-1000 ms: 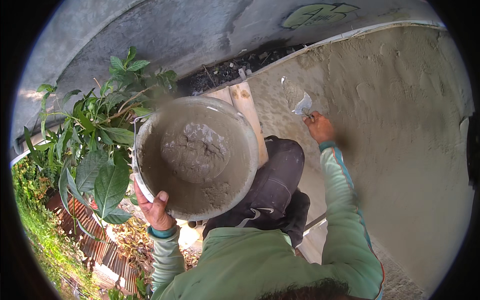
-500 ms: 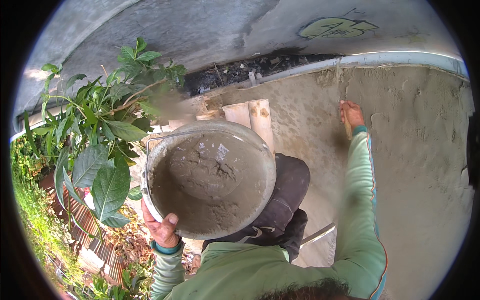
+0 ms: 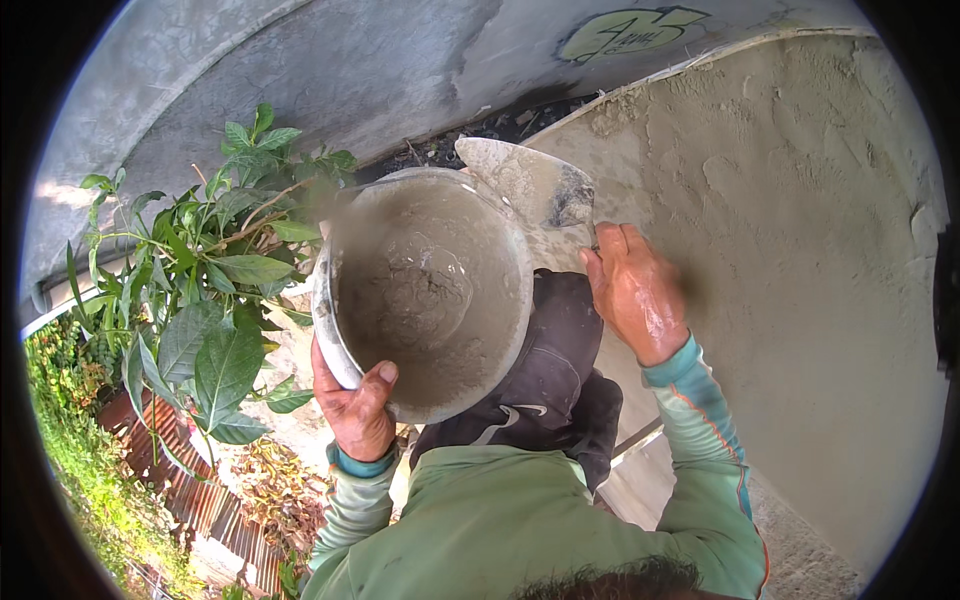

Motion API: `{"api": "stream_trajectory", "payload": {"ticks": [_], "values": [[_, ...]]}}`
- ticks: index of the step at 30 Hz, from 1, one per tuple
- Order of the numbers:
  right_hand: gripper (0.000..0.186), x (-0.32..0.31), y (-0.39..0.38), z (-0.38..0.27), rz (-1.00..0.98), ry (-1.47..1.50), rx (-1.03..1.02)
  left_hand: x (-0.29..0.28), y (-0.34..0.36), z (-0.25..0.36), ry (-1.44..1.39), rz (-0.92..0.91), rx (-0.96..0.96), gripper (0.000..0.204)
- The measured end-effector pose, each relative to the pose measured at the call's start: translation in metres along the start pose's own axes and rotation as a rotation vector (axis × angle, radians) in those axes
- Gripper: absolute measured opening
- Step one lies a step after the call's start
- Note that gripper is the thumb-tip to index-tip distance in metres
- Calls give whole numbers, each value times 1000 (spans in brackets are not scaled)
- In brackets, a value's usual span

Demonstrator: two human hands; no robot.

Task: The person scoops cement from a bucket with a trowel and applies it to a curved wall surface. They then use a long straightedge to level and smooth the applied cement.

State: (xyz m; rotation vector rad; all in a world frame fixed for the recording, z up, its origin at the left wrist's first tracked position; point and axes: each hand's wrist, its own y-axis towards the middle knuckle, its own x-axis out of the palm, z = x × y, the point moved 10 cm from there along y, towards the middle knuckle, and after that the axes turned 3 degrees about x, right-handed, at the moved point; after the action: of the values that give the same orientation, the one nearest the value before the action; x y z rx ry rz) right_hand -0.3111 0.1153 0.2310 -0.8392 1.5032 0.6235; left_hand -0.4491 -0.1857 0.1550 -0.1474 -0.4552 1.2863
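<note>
My left hand (image 3: 358, 412) grips the near left rim of a round bucket (image 3: 324, 335), thumb over the edge. Wet grey mortar (image 3: 425, 295) lies inside, lumpy in the middle. The bucket is tilted towards me beside my dark-trousered leg (image 3: 562, 335). At its right, my right hand (image 3: 637, 292) is closed around a trowel (image 3: 528, 182), whose handle is mostly hidden by the fingers. The broad, mortar-smeared blade points left and away, close to the bucket's far right rim.
Fresh mortar coats the broad surface (image 3: 790, 210) on the right. A grey wall (image 3: 370, 75) with a painted yellow-green patch (image 3: 632, 34) runs across the far side. A leafy plant (image 3: 215, 350) crowds the left, above rusty corrugated sheets (image 3: 185, 480).
My right hand has come back from the far coated surface towards the bucket, bringing the trowel blade into plain view. The bucket has shifted slightly away, with my left hand still on its rim.
</note>
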Motion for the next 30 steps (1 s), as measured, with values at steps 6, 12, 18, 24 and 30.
{"api": "stream_trajectory", "payload": {"ticks": [6,12,18,24,30], "values": [[25,-30,-40,20,78,-14,88,35,1,-2,-89,-163,50,79],[22,42,-46,-31,-176,-220,-54,61,-22,5,122,-299,330,87],[23,104,-63,-46,-516,291,-18,51,-21,7,108,-320,336,89],[26,91,-47,-44,-396,378,9,14,-3,-12,-100,-230,54,87],[30,81,-48,16,-494,637,170,-67,7,-14,-222,-28,25,82]]}}
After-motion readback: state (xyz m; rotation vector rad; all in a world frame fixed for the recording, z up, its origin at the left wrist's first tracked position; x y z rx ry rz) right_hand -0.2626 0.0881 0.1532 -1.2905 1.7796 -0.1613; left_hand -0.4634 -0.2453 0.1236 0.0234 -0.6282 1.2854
